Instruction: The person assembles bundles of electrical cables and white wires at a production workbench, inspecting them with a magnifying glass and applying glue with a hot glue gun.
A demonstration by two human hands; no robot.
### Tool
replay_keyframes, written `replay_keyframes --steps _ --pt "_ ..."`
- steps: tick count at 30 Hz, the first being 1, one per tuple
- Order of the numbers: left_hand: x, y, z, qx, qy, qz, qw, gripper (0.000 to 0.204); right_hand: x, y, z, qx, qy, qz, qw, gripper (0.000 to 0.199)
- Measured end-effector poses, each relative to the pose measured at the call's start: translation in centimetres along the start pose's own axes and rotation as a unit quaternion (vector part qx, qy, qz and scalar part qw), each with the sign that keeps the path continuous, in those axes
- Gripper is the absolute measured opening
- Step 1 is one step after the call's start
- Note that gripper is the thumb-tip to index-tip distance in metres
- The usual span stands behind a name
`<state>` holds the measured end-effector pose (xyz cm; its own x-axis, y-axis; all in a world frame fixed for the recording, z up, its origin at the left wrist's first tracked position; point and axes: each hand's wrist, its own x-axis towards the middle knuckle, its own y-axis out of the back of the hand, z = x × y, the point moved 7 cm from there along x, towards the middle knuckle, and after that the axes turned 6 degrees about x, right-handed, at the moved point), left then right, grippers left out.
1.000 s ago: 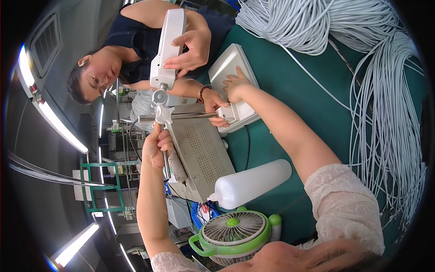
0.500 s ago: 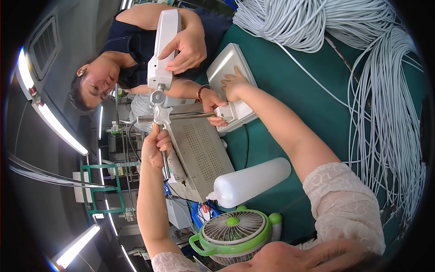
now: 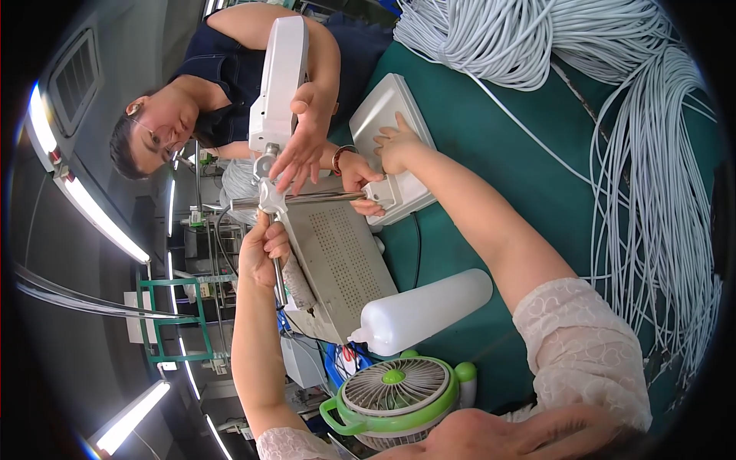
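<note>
My left hand [image 3: 264, 251] is closed around a thin metal rod [image 3: 280, 294] just below a white clamp knob [image 3: 272, 196]. My right hand [image 3: 399, 146] lies with fingers spread on a white rectangular base [image 3: 383, 103]. From a bracket on that base, a shiny metal post [image 3: 326, 197] runs left to the clamp. Above the clamp sits a long white housing [image 3: 277, 77]. A co-worker's open hand [image 3: 303, 149] is beside the housing and clamp, and their other hand [image 3: 359, 176] is at the bracket end of the post.
A beige perforated metal box [image 3: 333, 245] stands behind the rod. Nearer are a white plastic bottle [image 3: 429, 308] on its side and a green-and-white fan [image 3: 395, 391]. Bundles of grey cable [image 3: 652, 192] cover the right of the green table [image 3: 491, 222].
The co-worker's upper hand has let go of the white housing and moved down towards the clamp, fingers spread. Both my hands stay where they were.
</note>
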<state>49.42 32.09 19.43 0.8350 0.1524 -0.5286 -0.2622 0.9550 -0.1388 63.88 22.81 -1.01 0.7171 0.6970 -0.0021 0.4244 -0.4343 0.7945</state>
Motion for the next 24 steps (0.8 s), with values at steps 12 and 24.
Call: replay_keyframes --steps 12,24 --pt "-0.01 0.02 0.03 0.003 -0.001 0.003 1.0 0.016 -0.22 0.37 -0.17 -0.016 0.001 0.002 1.0 0.049" --pt "0.03 -0.16 -0.06 0.018 0.0 0.014 1.0 0.012 -0.42 0.21 0.03 -0.012 -0.009 0.002 1.0 0.051"
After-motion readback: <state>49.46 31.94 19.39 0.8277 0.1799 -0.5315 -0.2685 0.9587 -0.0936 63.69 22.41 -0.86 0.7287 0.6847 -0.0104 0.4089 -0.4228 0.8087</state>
